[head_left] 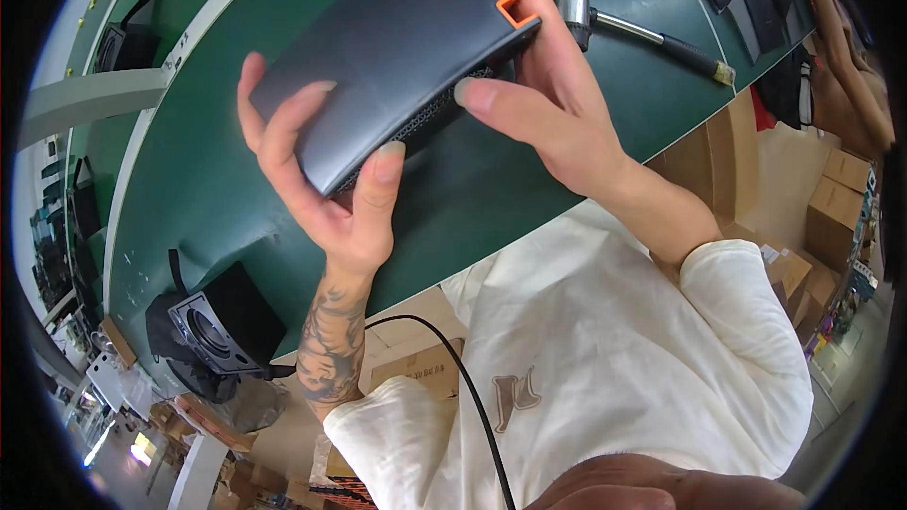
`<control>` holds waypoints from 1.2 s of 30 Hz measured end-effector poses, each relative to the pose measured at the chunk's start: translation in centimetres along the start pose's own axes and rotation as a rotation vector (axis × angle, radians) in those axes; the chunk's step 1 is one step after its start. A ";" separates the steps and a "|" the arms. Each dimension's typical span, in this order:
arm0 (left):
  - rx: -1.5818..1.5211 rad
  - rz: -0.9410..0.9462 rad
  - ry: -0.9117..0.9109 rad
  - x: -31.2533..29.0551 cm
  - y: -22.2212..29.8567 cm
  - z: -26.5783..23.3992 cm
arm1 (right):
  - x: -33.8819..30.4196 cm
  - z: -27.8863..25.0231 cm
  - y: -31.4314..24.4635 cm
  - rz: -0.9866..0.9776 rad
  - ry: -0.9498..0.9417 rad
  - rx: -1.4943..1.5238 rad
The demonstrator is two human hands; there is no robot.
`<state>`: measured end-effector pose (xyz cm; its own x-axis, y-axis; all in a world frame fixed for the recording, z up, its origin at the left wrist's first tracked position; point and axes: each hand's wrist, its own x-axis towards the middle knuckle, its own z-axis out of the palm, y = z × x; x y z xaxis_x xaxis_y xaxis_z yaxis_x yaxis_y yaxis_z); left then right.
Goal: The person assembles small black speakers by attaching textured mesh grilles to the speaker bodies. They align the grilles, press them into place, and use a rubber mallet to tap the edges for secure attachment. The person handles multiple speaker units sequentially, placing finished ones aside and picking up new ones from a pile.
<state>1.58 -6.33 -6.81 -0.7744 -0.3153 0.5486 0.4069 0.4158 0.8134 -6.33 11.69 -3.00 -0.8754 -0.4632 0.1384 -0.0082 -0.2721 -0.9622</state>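
Between my two hands is a dark grey, smooth, box-shaped casing (387, 47), tilted, with a perforated strip along the side that faces me. A small orange square frame (511, 11) sits at its right corner. My left hand (326, 179) grips the lower left end, thumb on the perforated side and fingers spread over the top face. At the right end, my right hand (557, 99) is wrapped round the casing, its thumb at the perforated edge. The casing's underside is hidden. Close beyond the right hand lies a mallet (628, 25) with a yellow-tipped metal head and a black grip.
A green work table (453, 189) spreads under the casing. At its near left corner stands a black speaker-like box (236, 316) with a round front. Dark flat panels (756, 14) lie at the far right, beside another person's arm (846, 47). Cardboard boxes (831, 208) are stacked on the right.
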 end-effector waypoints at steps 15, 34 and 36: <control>-0.011 0.012 0.046 -0.9 0.0 1.0 | 0.7 1.5 4.0 -0.208 0.095 0.074; 0.020 0.025 0.009 -0.1 0.3 0.4 | 5.9 -6.0 -0.5 -0.230 -0.551 -0.442; 0.046 0.028 -0.008 -0.1 0.3 0.2 | 6.3 -6.0 -1.1 -0.214 -0.647 -0.401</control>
<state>1.67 -6.05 -6.64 -0.7668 -0.2967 0.5692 0.4055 0.4635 0.7879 -14.78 14.12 -2.42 -0.3816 -0.8671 0.3202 -0.4261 -0.1424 -0.8934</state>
